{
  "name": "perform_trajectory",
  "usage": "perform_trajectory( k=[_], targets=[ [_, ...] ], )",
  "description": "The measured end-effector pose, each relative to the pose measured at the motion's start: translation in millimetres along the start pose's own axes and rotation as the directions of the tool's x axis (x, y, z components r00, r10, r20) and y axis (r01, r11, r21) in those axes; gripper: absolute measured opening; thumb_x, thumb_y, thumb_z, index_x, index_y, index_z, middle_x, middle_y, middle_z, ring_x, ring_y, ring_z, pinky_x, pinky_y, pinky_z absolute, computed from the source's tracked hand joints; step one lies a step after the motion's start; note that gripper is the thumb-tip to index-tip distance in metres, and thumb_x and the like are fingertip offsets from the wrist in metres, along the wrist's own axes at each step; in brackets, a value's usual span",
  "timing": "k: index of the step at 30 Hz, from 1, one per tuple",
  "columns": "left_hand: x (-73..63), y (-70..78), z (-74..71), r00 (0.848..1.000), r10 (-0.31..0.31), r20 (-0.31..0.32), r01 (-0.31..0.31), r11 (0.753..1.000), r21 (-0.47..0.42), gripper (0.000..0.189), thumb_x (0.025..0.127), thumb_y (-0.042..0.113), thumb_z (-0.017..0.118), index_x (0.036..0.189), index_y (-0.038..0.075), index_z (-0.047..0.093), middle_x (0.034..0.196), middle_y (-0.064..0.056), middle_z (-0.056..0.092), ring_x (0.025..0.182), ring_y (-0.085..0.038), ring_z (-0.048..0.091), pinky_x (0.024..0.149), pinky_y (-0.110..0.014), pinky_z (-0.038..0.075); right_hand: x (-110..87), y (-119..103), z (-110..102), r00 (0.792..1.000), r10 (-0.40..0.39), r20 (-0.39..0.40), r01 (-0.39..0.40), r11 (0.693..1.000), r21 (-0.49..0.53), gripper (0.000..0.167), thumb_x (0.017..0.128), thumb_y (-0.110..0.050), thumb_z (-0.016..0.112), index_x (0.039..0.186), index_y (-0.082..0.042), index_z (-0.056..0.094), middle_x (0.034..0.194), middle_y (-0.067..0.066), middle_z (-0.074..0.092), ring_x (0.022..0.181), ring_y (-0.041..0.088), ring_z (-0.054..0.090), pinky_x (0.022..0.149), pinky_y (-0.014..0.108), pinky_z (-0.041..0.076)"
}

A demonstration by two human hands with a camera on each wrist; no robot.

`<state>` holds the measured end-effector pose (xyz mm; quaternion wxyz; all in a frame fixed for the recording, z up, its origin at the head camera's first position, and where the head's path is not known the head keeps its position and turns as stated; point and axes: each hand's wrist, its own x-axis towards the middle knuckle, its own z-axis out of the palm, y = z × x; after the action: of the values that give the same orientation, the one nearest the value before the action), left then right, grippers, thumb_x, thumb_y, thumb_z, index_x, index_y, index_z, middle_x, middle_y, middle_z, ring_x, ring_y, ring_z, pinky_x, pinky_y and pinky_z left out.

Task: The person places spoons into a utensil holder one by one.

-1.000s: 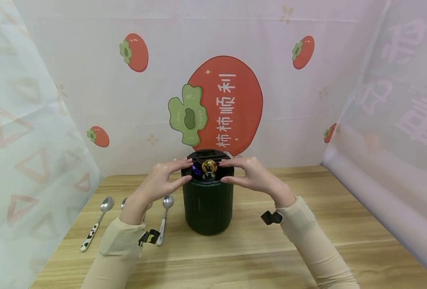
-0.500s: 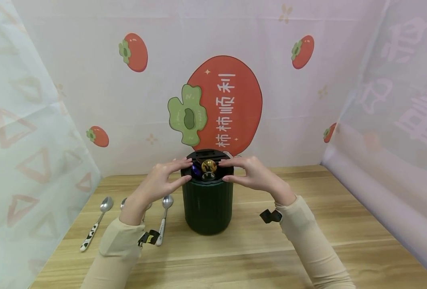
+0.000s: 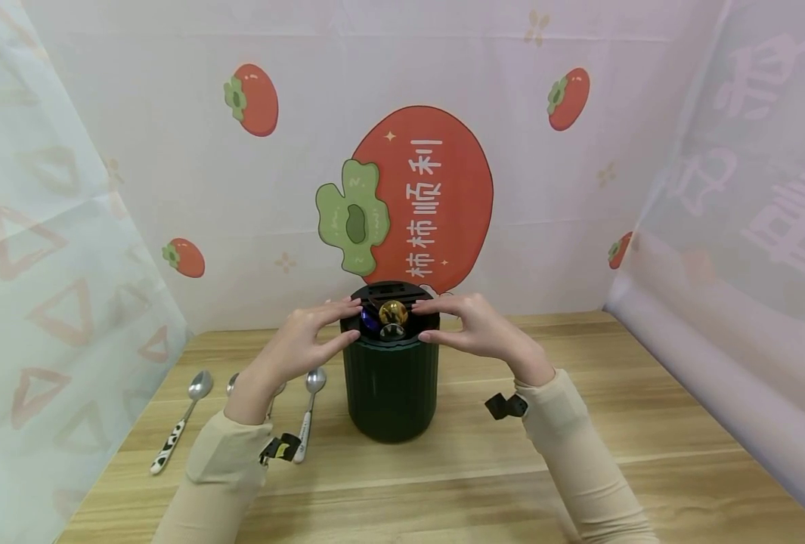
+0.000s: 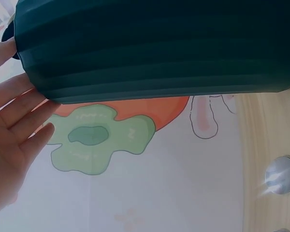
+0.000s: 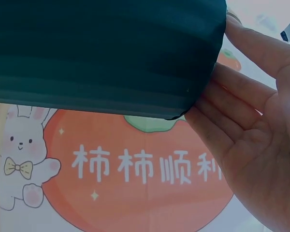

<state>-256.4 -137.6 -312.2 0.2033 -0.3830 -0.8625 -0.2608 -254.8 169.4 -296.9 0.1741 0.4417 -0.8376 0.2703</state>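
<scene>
A dark green ribbed container (image 3: 391,393) stands upright mid-table, with a slotted black top (image 3: 390,290) at the back. In its opening sit a gold ball (image 3: 394,313), a clear ball (image 3: 392,332) and a dark blue shiny thing (image 3: 369,320). My left hand (image 3: 303,332) reaches over the left rim, fingers extended and thumb at the front. Mirroring it, my right hand (image 3: 477,329) has its fingertips at the right rim. Both wrist views show fairly straight fingers along the container's upper edge; neither hand curls round anything.
Several spoons lie left of the container, among them one with a cow-print handle (image 3: 169,447) and one with a white handle (image 3: 303,438); my left forearm partly covers others. The wooden table (image 3: 456,483) ends at a persimmon-printed cloth backdrop (image 3: 531,249).
Both hands stay at the container's rim with almost no movement. My right forearm has shifted slightly to the left. The container and balls stay put.
</scene>
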Motion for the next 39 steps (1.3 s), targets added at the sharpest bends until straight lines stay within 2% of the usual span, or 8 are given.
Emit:
perform_trajectory(
  k=[6,12,21,25,28,32,35,39],
  targets=[
    [-4.2,3.6,0.0,0.999,-0.004,-0.048,0.004,1.000,0.009,0.038,0.092,0.032,0.062,0.125,0.013,0.063,0.132,-0.005,0.059,0.125,-0.024,0.053,0.104,-0.045,0.042,-0.2,-0.4,0.4,1.000,0.003,-0.002,-0.003,1.000,0.015,0.039,0.084,-0.028,0.072,0.120,-0.011,0.066,0.123,0.006,0.065,0.113,0.016,0.062,0.094,0.039,0.050],
    [-9.9,3.1,3.4,0.989,0.014,-0.145,-0.008,0.999,0.044,0.033,0.090,0.028,0.065,0.119,0.011,0.066,0.126,-0.003,0.063,0.120,-0.022,0.055,0.102,-0.042,0.043,-0.5,-0.2,-0.1,1.000,0.006,-0.002,-0.006,1.000,0.028,0.039,0.084,-0.027,0.073,0.119,-0.011,0.066,0.124,0.007,0.065,0.115,0.017,0.061,0.095,0.040,0.050],
    [-20.4,-7.6,13.0,0.942,0.074,-0.328,-0.047,0.995,0.088,0.025,0.085,0.016,0.071,0.107,0.006,0.068,0.106,-0.006,0.069,0.104,-0.023,0.060,0.091,-0.039,0.048,-0.3,1.4,-0.2,1.000,0.020,-0.001,-0.020,0.998,0.051,0.039,0.084,-0.027,0.072,0.119,-0.011,0.067,0.124,0.005,0.064,0.117,0.016,0.060,0.097,0.040,0.049],
    [-25.2,-12.6,17.5,0.921,0.084,-0.381,-0.046,0.993,0.107,0.020,0.083,0.013,0.073,0.099,0.004,0.068,0.098,-0.006,0.070,0.095,-0.023,0.060,0.084,-0.038,0.049,-0.4,1.7,-0.1,1.000,0.018,-0.001,-0.018,0.998,0.052,0.039,0.084,-0.027,0.072,0.120,-0.011,0.066,0.125,0.005,0.064,0.117,0.016,0.060,0.098,0.040,0.048],
    [-29.4,-17.0,21.4,0.913,0.079,-0.401,-0.029,0.991,0.128,0.017,0.081,0.013,0.074,0.095,0.004,0.067,0.092,-0.006,0.069,0.090,-0.023,0.060,0.079,-0.037,0.049,-0.4,1.8,0.1,1.000,0.014,-0.003,-0.014,0.999,0.047,0.040,0.084,-0.027,0.073,0.120,-0.011,0.066,0.125,0.006,0.064,0.117,0.017,0.060,0.097,0.041,0.049],
    [-37.0,-23.5,27.4,0.921,0.020,-0.389,0.047,0.986,0.162,0.016,0.080,0.014,0.075,0.091,0.005,0.066,0.088,-0.006,0.067,0.085,-0.023,0.059,0.072,-0.037,0.050,0.0,2.1,0.4,1.000,0.009,-0.006,-0.008,0.999,0.040,0.040,0.084,-0.027,0.072,0.120,-0.011,0.066,0.125,0.006,0.064,0.116,0.018,0.060,0.097,0.041,0.049],
    [-43.4,-27.6,31.6,0.932,-0.069,-0.357,0.139,0.975,0.175,0.016,0.081,0.016,0.075,0.089,0.006,0.066,0.087,-0.006,0.067,0.085,-0.024,0.060,0.070,-0.038,0.051,0.0,2.6,0.9,1.000,0.013,-0.002,-0.013,0.999,0.044,0.039,0.085,-0.027,0.072,0.120,-0.011,0.066,0.125,0.006,0.064,0.117,0.017,0.060,0.097,0.041,0.049],
    [-50.2,-32.0,36.6,0.930,-0.196,-0.311,0.259,0.949,0.178,0.016,0.080,0.015,0.076,0.087,0.006,0.065,0.087,-0.007,0.067,0.085,-0.025,0.060,0.071,-0.039,0.052,-0.4,2.4,0.9,1.000,0.020,-0.001,-0.020,0.998,0.057,0.039,0.084,-0.026,0.072,0.120,-0.011,0.066,0.126,0.006,0.064,0.117,0.017,0.059,0.098,0.041,0.048]
  ],
)
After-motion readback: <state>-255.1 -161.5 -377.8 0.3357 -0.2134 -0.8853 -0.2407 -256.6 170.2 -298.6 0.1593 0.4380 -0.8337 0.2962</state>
